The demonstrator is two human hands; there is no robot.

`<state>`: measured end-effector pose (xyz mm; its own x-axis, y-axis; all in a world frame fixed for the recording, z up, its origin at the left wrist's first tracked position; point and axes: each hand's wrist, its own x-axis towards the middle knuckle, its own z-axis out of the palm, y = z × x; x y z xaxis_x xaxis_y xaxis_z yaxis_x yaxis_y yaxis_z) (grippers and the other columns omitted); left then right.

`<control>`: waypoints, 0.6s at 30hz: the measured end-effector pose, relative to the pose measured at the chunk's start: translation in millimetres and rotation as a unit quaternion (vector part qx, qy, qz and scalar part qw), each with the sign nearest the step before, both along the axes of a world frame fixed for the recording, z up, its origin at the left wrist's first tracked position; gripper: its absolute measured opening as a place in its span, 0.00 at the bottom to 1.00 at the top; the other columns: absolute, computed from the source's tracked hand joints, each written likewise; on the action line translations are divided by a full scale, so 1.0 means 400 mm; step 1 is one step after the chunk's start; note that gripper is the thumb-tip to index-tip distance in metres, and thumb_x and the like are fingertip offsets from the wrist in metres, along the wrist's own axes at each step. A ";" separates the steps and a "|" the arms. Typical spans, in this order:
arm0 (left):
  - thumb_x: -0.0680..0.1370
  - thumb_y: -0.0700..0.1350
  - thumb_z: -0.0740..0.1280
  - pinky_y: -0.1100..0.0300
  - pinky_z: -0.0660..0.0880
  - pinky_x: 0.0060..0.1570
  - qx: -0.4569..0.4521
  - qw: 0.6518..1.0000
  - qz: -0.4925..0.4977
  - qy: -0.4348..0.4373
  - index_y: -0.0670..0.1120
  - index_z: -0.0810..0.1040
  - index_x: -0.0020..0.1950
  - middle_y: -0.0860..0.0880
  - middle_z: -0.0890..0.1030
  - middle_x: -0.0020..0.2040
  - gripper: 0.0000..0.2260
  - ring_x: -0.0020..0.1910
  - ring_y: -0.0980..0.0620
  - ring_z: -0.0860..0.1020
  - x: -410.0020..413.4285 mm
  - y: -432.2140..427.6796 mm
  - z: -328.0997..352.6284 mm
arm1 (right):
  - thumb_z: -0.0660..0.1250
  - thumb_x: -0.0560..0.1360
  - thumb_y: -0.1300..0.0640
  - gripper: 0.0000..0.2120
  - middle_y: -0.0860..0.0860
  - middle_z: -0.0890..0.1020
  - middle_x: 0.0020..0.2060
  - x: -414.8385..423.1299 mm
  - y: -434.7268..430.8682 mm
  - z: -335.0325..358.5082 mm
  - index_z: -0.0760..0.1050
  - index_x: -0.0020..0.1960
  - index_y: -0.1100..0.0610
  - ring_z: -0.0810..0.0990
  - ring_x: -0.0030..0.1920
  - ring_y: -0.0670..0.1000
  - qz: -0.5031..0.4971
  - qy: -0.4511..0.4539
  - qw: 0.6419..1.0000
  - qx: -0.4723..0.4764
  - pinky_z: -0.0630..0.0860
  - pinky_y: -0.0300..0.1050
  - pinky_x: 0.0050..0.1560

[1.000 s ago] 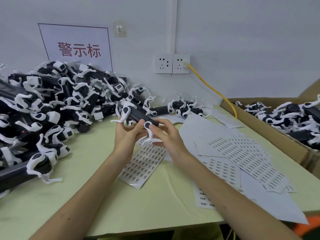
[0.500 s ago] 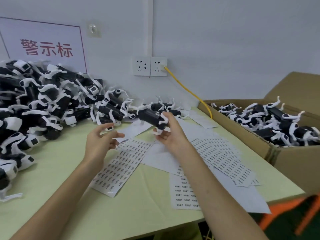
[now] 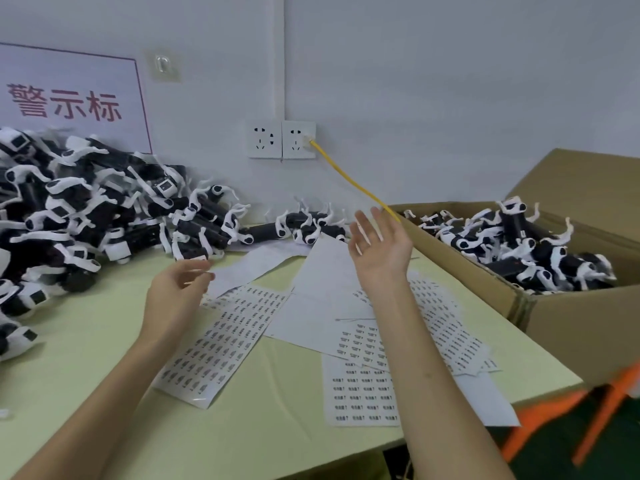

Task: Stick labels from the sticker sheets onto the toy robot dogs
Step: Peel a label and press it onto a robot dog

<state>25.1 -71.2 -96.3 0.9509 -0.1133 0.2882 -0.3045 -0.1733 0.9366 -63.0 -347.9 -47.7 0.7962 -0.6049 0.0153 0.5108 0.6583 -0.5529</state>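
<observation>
We see the right hand [image 3: 381,251] raised above the table [image 3: 277,434], palm towards us, fingers straight and spread, holding nothing. It hangs just beside the near corner of the cardboard box [image 3: 485,289], which stands at the table's right edge and is filled with black-and-white toy robot dogs [image 3: 519,244].

The left hand [image 3: 176,289] hovers low over the table, its fingers loosely bent and blurred; we make out nothing in its grasp. Below it lies 1 sticker sheet [image 3: 221,341], printed with rows of small dark labels. A 2nd sheet [image 3: 363,393] lies at the near edge under the right forearm, and a 3rd sheet [image 3: 446,327] lies towards the box. Blank white backing papers [image 3: 325,271] overlap between them.

A big pile of toy dogs [image 3: 86,220] covers the table's left side, up against the wall. A few more dogs [image 3: 308,226] lie along the wall between the pile and the box.

On the wall we see a double socket [image 3: 280,140], a yellow cable [image 3: 353,181] running from it down towards the box, and a sign [image 3: 69,98] with red characters.
</observation>
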 end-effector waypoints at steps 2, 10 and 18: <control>0.82 0.40 0.68 0.53 0.76 0.54 0.065 0.997 0.024 -0.028 0.48 0.80 0.63 0.50 0.83 0.58 0.11 0.59 0.47 0.81 0.009 0.011 -0.004 | 0.63 0.80 0.49 0.18 0.52 0.86 0.49 0.005 0.010 -0.002 0.80 0.65 0.56 0.82 0.42 0.51 -0.004 0.040 0.998 -0.043 0.74 0.42 0.41; 0.76 0.47 0.73 0.35 0.57 0.74 0.264 0.918 0.289 -0.066 0.49 0.67 0.79 0.42 0.62 0.81 0.32 0.80 0.39 0.58 0.062 0.098 0.015 | 0.64 0.78 0.52 0.12 0.51 0.81 0.39 0.026 0.049 -0.013 0.83 0.52 0.57 0.75 0.32 0.49 0.027 0.099 0.990 -0.101 0.69 0.40 0.36; 0.76 0.49 0.74 0.33 0.59 0.73 0.223 0.901 0.372 -0.006 0.48 0.55 0.83 0.38 0.55 0.83 0.41 0.78 0.34 0.62 0.123 0.211 0.010 | 0.64 0.78 0.51 0.12 0.51 0.78 0.37 0.022 0.061 -0.014 0.82 0.50 0.58 0.71 0.33 0.50 0.036 0.081 0.992 -0.094 0.66 0.41 0.36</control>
<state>74.5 13.2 -92.3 0.8089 0.4467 0.3823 0.0409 -0.6914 0.7213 -54.2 -323.4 -53.4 0.8390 -0.5441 -0.0091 0.3598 0.5672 -0.7409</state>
